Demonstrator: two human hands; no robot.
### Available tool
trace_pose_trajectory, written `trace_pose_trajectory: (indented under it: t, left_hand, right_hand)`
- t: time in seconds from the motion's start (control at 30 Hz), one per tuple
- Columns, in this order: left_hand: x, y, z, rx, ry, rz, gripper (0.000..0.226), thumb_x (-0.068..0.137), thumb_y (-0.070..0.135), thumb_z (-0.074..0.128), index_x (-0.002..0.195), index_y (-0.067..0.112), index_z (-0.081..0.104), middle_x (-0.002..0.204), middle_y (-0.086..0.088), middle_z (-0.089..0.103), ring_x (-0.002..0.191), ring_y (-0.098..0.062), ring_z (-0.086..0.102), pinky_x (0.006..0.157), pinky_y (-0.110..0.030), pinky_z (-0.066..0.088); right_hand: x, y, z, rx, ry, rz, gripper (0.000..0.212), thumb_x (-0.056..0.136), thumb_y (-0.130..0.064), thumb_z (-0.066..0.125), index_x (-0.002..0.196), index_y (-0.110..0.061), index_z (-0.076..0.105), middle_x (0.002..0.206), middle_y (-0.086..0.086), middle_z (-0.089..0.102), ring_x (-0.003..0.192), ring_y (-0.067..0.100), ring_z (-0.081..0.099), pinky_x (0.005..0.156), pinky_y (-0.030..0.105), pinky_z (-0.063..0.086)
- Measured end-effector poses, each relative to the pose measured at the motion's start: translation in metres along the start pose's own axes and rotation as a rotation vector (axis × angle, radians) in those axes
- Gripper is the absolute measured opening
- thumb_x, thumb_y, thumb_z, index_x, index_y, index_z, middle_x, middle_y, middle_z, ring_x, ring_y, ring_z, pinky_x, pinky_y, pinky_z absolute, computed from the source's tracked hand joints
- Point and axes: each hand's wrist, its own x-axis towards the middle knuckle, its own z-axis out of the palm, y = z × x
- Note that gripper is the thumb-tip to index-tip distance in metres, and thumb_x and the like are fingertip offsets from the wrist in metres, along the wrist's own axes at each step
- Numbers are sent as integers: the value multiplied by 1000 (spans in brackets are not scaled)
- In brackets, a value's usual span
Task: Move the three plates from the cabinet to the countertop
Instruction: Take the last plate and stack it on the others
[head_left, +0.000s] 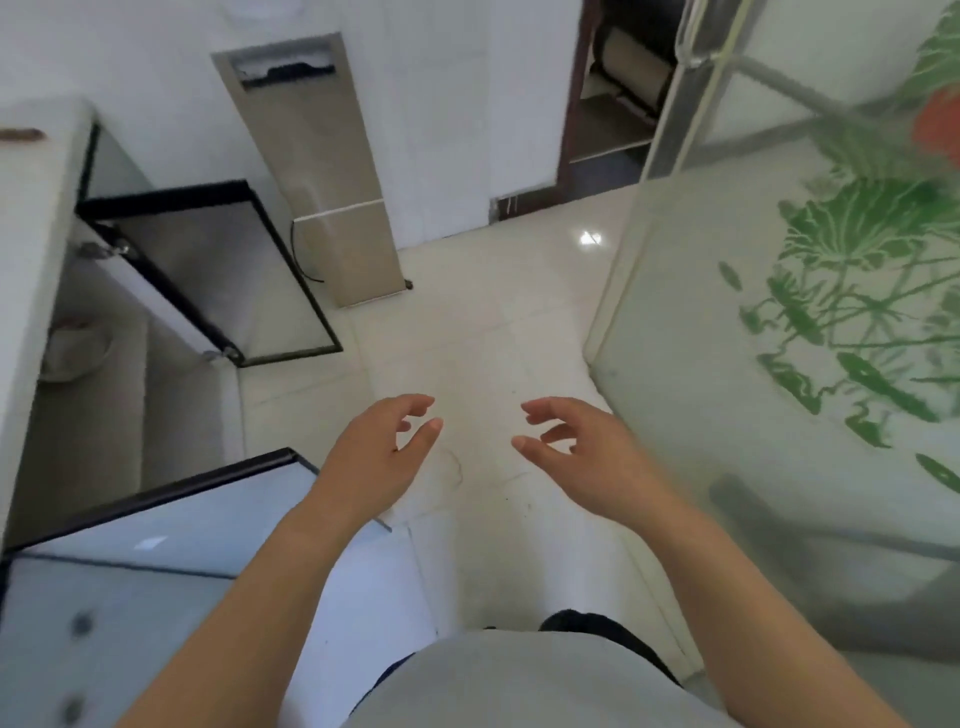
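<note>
Head view: both hands, left hand (371, 457) and right hand (582, 454), hover empty, fingers spread, over the floor (467, 338). Open cabinet (130, 364) waits far left, likely their target; no plates show clearly.

Two bare hands hang over the floor at the frame's centre, the left hand (376, 452) and the right hand (582, 452), both empty with fingers loosely curled. Two black-framed glass cabinet doors stand open at left: one door (208, 270) mid-left, another door (171, 519) lower left. One frosted glass panel (779, 338) with green leaf print fills the right.
</note>
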Motion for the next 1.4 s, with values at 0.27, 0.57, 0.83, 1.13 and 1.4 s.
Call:
trace_pose_trajectory:
  t: [0.27, 0.57, 0.83, 1.13, 1.4]
  left_hand:
    - [27, -60, -51, -25, 132, -207, 34, 93, 35, 48, 124, 23, 54, 120, 8, 59, 104, -9, 56, 86, -22, 39]
    - [164, -74, -83, -2, 196, -308, 38, 93, 39, 47, 128, 24, 52, 123, 9, 57, 106, -8, 55, 91, -25, 42]
    - [262, -82, -147, -11, 389, -395, 33, 92, 34, 51, 122, 20, 56, 117, 5, 61, 99, -10, 57, 85, -22, 39]
    - [264, -152, -214, -84, 589, -653, 34, 91, 36, 52, 121, 21, 57, 111, 5, 61, 102, -14, 59, 92, -28, 43]
    - [317, -234, -283, -126, 642, -701, 37, 92, 36, 50, 125, 20, 55, 122, 2, 61, 110, -13, 57, 98, -30, 42]
  right_hand:
    - [86, -36, 32, -57, -158, -89, 42, 86, -42, 59, 125, -28, 52, 118, -15, 55, 100, 4, 54, 72, 10, 38]
    - [252, -71, 19, -77, -242, -153, 40, 85, -42, 61, 121, -28, 55, 113, -15, 58, 99, 2, 56, 83, 19, 43]
    - [386, -133, 20, -196, -346, -302, 41, 86, -43, 58, 124, -29, 52, 114, -16, 55, 99, 3, 54, 83, 19, 40]
    - [473, -226, 104, -289, -593, -505, 41, 87, -43, 57, 124, -28, 52, 116, -13, 55, 100, 4, 53, 86, 19, 40]
    - [555, -327, 183, -410, -705, -627, 44, 88, -40, 56, 128, -24, 50, 123, -9, 55, 101, 3, 49, 87, 21, 38]
